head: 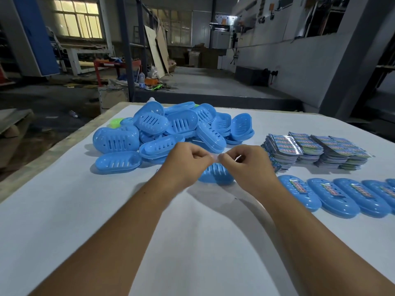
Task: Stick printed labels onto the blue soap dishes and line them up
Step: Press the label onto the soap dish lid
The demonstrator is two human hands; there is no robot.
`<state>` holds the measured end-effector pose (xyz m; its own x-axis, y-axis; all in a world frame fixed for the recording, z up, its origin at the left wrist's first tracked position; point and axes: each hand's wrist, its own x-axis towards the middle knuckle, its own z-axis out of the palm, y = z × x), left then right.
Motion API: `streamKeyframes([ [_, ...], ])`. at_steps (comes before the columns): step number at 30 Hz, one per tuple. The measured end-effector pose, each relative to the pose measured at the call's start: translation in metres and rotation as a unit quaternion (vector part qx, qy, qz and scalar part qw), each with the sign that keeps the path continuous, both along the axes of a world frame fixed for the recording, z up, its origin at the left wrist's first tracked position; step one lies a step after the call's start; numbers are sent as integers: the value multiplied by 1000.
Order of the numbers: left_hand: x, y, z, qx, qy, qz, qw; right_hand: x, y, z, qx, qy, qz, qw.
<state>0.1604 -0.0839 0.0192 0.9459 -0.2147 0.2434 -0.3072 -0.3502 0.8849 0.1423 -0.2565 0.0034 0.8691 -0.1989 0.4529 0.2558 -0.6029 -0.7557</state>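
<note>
Soap dish [215, 175] half hidden behind both hands, rightmost labelled dish [391, 184] cut by frame edge, label print unreadable

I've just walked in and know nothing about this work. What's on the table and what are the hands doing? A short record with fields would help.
Surface: white table
Unlabelled stock: pile of blue soap dishes, far left
Labels: stacks of printed labels, far right
Finished: row of labelled dishes, near right
In progress: one dish under the hands
Left hand: pinches a small clear strip
Right hand: pinches the strip's other end
</note>
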Motion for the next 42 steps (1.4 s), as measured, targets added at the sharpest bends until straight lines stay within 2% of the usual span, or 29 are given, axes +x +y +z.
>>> streamKeyframes([
  [8, 4, -4, -10, -56, 34, -34, 997, 2, -2, -2, -7, -12, 18, 1000],
  [15, 7, -1, -13, -63, -2, 11, 998, 5, -4, -4, -89, -27, 85, 992],
  [17, 9, -1, -13, -71, -1, 19, 997, 7, -5, -5, -77, -19, 68, 995],
  [20, 11, -2, -15, -70, 7, 32, 997, 11, -8, -6, -30, 20, -7, 999],
  [22, 13, -3, -16, -60, 17, 37, 997, 13, -10, -7, -16, 47, -37, 998],
  [33, 30, -7, -24, 7, 35, 61, 997, 17, -15, -9, 21, 94, -27, 995],
  [38, 33, -9, -25, 107, 26, 76, 991, 22, -14, -12, -37, 116, -47, 991],
  [42, 30, -8, -24, 146, 20, 82, 986, 24, -12, -12, -64, 126, -67, 988],
])
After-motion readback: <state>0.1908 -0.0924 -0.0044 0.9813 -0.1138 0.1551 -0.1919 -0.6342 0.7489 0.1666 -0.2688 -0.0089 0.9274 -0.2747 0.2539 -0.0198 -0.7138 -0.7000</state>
